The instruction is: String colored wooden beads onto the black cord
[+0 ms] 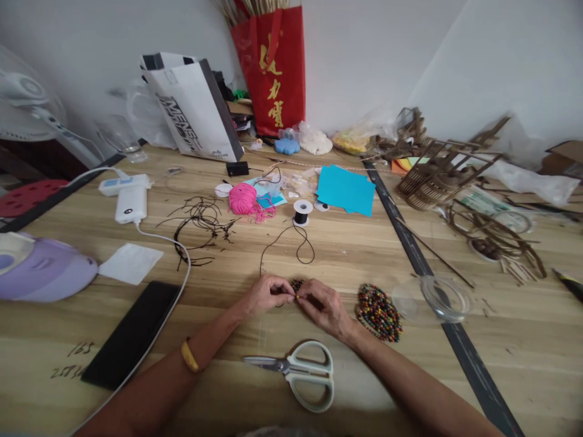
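Observation:
My left hand [269, 294] and my right hand [324, 305] meet over the table, fingertips pinched together around a tiny yellowish bead [297, 297] on dark cord. Behind the fingertips, part of a dark beaded string [297, 284] shows. A black cord [261, 258] runs from near my left hand to a white spool [301, 213] of black thread. To the right of my right hand lies a pile of multicoloured bead strings [379, 312]. White-handled scissors [300, 371] lie just in front of my hands, blades pointing left.
Black cord pieces [200, 227], pink yarn [243, 199] and blue sheets [346, 190] lie farther back. A black phone-like slab [132, 334] and white cable [182, 285] are at left. Clear tubing coils [446, 299] and bamboo baskets [428, 182] stand at right.

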The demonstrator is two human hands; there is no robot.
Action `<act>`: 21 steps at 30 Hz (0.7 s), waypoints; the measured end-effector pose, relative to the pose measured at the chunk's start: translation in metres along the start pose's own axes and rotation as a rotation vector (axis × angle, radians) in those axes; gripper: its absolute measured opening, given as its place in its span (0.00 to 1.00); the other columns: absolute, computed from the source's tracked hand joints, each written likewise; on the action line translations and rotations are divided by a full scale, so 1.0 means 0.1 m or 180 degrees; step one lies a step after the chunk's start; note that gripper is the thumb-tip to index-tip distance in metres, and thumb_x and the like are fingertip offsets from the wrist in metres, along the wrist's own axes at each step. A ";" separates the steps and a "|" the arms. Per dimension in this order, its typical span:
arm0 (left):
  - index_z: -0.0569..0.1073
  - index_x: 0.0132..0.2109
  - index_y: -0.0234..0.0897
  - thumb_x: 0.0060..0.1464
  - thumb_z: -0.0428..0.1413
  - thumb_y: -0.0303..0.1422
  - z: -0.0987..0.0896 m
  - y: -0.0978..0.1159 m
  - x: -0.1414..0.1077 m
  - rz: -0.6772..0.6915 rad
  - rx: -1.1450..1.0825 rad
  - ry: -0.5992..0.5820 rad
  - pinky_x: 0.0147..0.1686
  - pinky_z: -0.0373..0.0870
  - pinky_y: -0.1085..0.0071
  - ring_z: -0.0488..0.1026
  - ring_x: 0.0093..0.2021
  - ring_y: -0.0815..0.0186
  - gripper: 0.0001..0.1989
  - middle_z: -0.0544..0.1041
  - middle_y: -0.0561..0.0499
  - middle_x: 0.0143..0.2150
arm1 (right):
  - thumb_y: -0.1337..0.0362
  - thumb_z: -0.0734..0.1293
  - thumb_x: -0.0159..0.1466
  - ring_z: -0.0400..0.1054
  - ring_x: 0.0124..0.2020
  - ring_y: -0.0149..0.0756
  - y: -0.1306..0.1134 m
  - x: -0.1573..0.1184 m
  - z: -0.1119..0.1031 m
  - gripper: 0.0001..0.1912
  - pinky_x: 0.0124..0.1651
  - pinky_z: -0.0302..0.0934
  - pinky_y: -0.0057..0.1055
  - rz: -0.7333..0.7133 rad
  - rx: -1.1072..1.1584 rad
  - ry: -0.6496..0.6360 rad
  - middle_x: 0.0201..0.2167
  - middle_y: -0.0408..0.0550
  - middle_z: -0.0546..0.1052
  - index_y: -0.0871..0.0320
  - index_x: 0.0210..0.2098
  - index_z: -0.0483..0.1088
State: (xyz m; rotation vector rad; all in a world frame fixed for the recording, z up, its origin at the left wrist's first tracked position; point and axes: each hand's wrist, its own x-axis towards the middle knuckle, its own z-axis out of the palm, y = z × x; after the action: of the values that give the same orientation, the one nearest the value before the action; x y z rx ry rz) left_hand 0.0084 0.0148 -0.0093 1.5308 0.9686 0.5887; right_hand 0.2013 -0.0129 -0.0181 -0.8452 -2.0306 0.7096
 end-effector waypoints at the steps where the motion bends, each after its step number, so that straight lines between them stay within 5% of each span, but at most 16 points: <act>1: 0.76 0.30 0.30 0.45 0.59 0.31 0.00 0.00 0.00 0.0007 0.0027 0.0011 0.24 0.61 0.78 0.64 0.23 0.73 0.06 0.73 0.52 0.22 | 0.65 0.60 0.66 0.68 0.33 0.35 0.00 0.00 0.00 0.06 0.36 0.64 0.29 -0.0003 0.0006 -0.0009 0.31 0.50 0.73 0.58 0.36 0.67; 21: 0.77 0.30 0.30 0.45 0.59 0.31 0.02 -0.07 0.02 0.0036 0.0098 0.0031 0.25 0.61 0.78 0.66 0.25 0.72 0.07 0.75 0.51 0.25 | 0.64 0.62 0.66 0.70 0.33 0.34 0.03 -0.02 -0.01 0.05 0.36 0.66 0.29 -0.0015 0.0080 -0.0011 0.31 0.49 0.74 0.58 0.36 0.69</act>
State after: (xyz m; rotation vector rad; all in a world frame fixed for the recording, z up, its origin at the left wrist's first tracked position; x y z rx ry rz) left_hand 0.0091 0.0150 -0.0163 1.5630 0.9812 0.5921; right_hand 0.2040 -0.0125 -0.0208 -0.8250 -2.0220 0.7327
